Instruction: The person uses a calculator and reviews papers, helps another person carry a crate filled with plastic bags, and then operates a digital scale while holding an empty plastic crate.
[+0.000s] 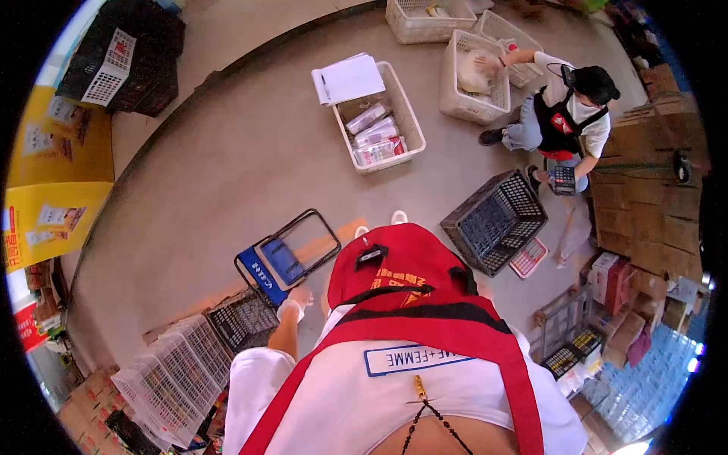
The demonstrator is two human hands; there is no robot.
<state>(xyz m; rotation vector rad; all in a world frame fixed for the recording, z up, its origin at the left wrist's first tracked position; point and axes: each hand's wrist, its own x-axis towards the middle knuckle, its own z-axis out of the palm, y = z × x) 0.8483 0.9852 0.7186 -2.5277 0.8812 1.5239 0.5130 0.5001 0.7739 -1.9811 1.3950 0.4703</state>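
Note:
My left hand point(299, 297), with white at the wrist, is low at my left side. Its fingers look curled at the near corner of a small folding chair point(262, 277) with a blue seat and back and a black tube frame; the exact grip is small and partly hidden. Just beyond the chair back lies a black plastic crate point(241, 318), beside stacked white mesh baskets point(178, 371). My right hand is out of sight behind my body and red apron point(402, 265).
Ahead stands a white basket point(415, 125) of packages with a paper pad point(349, 78) on its rim. A black crate point(497, 220) sits to the right. A co-worker point(565, 114) reaches into another white basket point(474, 106) and holds a calculator point(562, 180). Cardboard point(644, 167) lines the right.

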